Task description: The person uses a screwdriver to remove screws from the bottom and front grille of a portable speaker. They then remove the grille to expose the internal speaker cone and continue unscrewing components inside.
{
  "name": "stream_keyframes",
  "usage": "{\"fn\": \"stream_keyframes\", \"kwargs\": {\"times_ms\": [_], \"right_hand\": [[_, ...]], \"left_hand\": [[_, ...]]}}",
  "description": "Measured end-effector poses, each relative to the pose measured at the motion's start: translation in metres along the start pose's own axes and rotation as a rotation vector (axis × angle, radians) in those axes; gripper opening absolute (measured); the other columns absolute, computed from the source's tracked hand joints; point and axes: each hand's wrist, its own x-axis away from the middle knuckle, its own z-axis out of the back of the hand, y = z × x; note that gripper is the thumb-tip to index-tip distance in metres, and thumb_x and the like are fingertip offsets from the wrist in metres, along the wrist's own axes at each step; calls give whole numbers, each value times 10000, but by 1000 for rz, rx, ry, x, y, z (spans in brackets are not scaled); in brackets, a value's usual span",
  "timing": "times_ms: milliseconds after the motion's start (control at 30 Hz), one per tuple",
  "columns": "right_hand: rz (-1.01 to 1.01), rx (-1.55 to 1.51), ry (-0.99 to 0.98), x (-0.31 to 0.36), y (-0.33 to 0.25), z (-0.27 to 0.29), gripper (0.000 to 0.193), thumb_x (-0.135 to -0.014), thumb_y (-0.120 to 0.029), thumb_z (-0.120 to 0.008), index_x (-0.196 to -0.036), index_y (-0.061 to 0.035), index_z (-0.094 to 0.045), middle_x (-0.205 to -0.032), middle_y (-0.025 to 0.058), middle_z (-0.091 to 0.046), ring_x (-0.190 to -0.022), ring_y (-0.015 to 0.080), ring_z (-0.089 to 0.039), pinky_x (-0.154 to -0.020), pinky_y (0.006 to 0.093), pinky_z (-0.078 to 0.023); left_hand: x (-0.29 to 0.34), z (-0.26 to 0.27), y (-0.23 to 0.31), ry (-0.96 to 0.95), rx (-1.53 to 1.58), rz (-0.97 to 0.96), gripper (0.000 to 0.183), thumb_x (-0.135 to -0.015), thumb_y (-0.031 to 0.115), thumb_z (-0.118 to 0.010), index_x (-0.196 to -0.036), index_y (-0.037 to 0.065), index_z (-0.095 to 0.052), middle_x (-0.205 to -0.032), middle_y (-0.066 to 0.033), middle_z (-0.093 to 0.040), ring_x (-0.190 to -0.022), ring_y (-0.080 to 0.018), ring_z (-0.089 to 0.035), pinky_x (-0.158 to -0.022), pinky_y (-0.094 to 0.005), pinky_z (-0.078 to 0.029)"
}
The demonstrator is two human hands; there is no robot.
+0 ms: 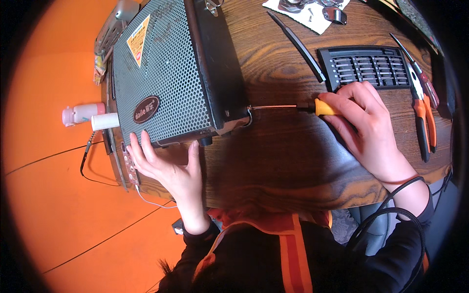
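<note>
A black boxy speaker [168, 73] with a perforated metal grille stands on the wooden table, left of centre. My left hand [168, 168] has its fingers spread against the grille's lower near edge, thumb apart. In my right hand [364, 122] is a yellow-handled screwdriver [328, 107], held between thumb and fingers. Its thin shaft points left, and the tip meets the speaker's lower right corner, by a small metal fitting. Whether a screw sits under the tip is too small to tell.
Beyond my right hand lie a black bit case [369, 67] and a dark pen-like tool [298, 46]. Orange-handled pliers [424, 115] and a red-handled screwdriver [427, 85] lie at the right. White paper [312, 17] holds small metal parts. A black cable [391, 215] crosses my right forearm.
</note>
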Motion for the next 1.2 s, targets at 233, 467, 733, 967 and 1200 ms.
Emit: {"fn": "stream_keyframes", "kwargs": {"times_ms": [233, 467, 733, 967, 1200], "right_hand": [[-30, -58, -19, -1, -1, 2, 262, -723, -8, -672, -981, -23, -627, -811, 78, -521, -752, 231, -505, -673, 307, -421], [-39, -64, -19, 0, -1, 1, 237, -731, -33, -662, -965, -39, -627, -795, 72, -505, -737, 238, -498, -667, 319, -428], [-37, -54, -18, -1, -3, 3, 256, -721, -22, -666, -974, -32, -627, -826, 84, -548, -757, 249, -519, -680, 319, -440], [4, -82, -57, -3, -9, 1, 300, -683, 15, -669, -978, -16, -629, -891, 101, -590, -827, 278, -549, -733, 339, -458], [64, -99, -108, -3, -13, -3, 314, -666, 17, -670, -976, -15, -636, -902, 106, -586, -823, 279, -548, -725, 340, -456]], "left_hand": [[0, 2, 0, -9, 15, -3, 872, -713, 315, -738, -1380, 35, -251, -1428, -216, -220, -1324, -408, -156, -1064, -559, -123], [1, 4, 0, -19, 42, 12, 868, -705, 280, -748, -1381, 39, -259, -1435, -210, -219, -1334, -414, -138, -1067, -562, -115], [2, 10, -9, -36, 45, -10, 859, -692, 268, -753, -1373, 49, -277, -1435, -203, -242, -1334, -414, -170, -1073, -559, -110], [5, 4, -14, 48, 171, 52, 883, -602, 128, -778, -1335, 60, -291, -1415, -181, -268, -1332, -414, -186, -1073, -552, -148], [4, 0, -18, 83, 128, 12, 847, -620, 103, -748, -1332, 47, -294, -1397, -201, -285, -1316, -419, -216, -1068, -558, -161]]}}
